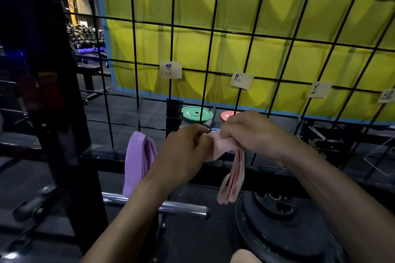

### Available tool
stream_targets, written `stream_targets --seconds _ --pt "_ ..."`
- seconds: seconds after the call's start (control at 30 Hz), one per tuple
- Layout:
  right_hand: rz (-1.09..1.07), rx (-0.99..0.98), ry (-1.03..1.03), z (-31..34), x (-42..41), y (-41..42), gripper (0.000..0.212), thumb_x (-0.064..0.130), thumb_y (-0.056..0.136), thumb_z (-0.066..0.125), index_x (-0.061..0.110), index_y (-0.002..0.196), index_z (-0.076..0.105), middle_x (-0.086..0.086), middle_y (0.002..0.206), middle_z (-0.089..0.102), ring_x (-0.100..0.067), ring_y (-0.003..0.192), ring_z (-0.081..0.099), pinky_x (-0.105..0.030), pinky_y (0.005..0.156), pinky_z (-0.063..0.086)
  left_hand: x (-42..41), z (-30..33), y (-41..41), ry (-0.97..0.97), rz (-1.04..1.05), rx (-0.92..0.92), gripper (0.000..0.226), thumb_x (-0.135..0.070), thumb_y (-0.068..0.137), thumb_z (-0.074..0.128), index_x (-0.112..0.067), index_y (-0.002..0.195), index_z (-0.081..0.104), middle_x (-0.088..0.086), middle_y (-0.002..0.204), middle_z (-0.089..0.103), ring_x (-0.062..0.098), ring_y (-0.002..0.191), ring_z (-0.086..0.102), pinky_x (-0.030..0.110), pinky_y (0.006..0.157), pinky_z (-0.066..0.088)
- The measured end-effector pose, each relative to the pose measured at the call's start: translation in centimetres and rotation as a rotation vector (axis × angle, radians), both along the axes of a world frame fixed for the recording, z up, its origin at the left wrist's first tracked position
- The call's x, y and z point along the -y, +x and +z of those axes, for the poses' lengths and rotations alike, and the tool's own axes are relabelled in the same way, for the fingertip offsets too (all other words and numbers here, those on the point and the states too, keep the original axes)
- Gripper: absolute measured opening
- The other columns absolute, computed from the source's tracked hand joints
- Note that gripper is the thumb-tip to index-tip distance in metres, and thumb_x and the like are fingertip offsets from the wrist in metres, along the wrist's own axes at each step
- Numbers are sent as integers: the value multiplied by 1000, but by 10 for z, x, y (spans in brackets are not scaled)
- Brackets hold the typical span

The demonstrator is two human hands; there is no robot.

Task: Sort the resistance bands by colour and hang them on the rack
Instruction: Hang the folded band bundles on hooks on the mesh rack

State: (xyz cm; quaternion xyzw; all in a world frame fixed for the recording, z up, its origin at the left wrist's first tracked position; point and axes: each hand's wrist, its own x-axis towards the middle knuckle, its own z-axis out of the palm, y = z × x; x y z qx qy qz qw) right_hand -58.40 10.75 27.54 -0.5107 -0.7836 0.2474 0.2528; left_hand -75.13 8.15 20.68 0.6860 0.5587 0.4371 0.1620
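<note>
Both the left hand [188,145] and right hand [250,132] pinched the bundle of pink bands [232,177], which hung downward just below the hook [210,123] on the wire rack [215,34], the left hand nearer that hook.

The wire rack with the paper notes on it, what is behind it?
Behind the wire rack hangs a yellow-green curtain edged in blue. Lower down lie a green weight plate and a red one, partly covered by the right hand.

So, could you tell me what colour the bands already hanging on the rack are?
Purple bands, clearest in the head view.
</note>
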Motion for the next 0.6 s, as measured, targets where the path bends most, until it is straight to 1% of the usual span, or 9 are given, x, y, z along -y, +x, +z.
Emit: stream_targets --seconds 0.07,0.13,0.23,0.37,0.43,0.47,0.53,0.57,0.6 --pt "-15 8 0 1 -1 1 31 27 83 63 18 57 48 0 58 36 -13 55 32 -31 57 25 -3 -1 1 7 6 6 28 -30 99 47 -27 115 71 -8 99 73 7 89 66 30 77 53" --pt "-18 47 19 3 0 2 33 28 83 63 11 58 50 0 58 37 -13 54 33 -31 57 26 -3 -2 1 10 -6 9 29 -33 98 46 -28 114 71 -10 97 73 4 87 65 28 74 52" --pt "-2 75 27 4 1 6 34 27 84 64 2 64 53 -3 60 37 -15 57 34 -33 58 27 -3 -1 2 -2 -17 6 30 -35 97 45 -28 110 71 -8 95 73 7 86 66 32 75 54" --pt "11 52 -35 9 1 7 33 26 83 64 1 65 53 -7 66 39 -17 62 35 -34 60 28 -1 0 5 4 1 -24 26 -30 100 47 -27 106 72 -6 89 72 9 81 65 32 71 53" --pt "15 8 -103 11 1 6 32 24 84 64 7 62 48 -8 68 33 -19 62 31 -33 58 24 -1 0 5 -1 -4 -16 25 -28 100 47 -26 100 72 -4 83 71 11 77 64 30 67 50" --pt "11 -31 -143 11 1 5 32 22 85 64 12 60 46 -8 66 32 -18 59 29 -31 56 23 -2 0 5 -13 -19 5 25 -28 100 48 -25 98 73 -3 82 71 12 76 65 30 67 49" --pt "1 -158 -251 4 -1 4 43 19 86 63 18 47 44 -4 53 33 -15 49 30 -28 53 26 -5 0 3 -73 -76 124 27 -30 97 49 -21 93 74 1 79 72 17 74 65 32 69 49" --pt "-3 -235 -316 -1 -1 4 47 19 86 62 20 42 48 2 48 37 -13 46 33 -26 52 29 -7 1 2 -112 -110 219 30 -31 95 49 -16 90 75 6 76 71 18 70 63 33 69 48" --pt "-1 -314 -382 -8 -1 3 41 20 85 63 22 44 56 5 49 45 -11 46 39 -25 53 33 -8 2 0 -154 -139 314 31 -28 95 51 -11 88 75 10 71 67 17 64 58 31 66 44"
